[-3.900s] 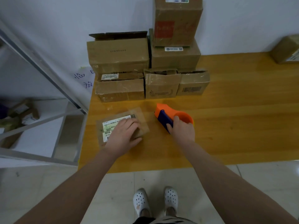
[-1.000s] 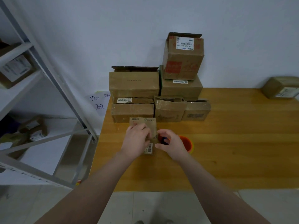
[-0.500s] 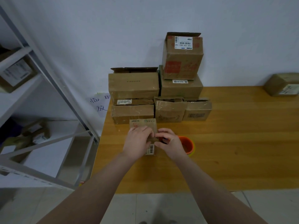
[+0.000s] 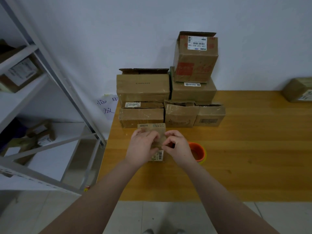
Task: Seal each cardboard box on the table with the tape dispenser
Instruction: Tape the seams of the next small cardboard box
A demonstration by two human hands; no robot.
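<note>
I judge the taping of this one small, flat, brown cardboard box is underway: it lies on the glossy orange-brown wooden table, just before the stacked, creased cartons. My left hand grips its left side; my right hand pinches something at its right edge, perhaps tape, though I cannot tell. The round orange plastic tape dispenser sits behind that hand. Next, I would draw tape straight along the seam.

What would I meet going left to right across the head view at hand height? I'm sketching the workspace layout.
Metal shelving rack → left hand → small cardboard box held between the hands → right hand → orange tape dispenser → bare wooden table.
</note>
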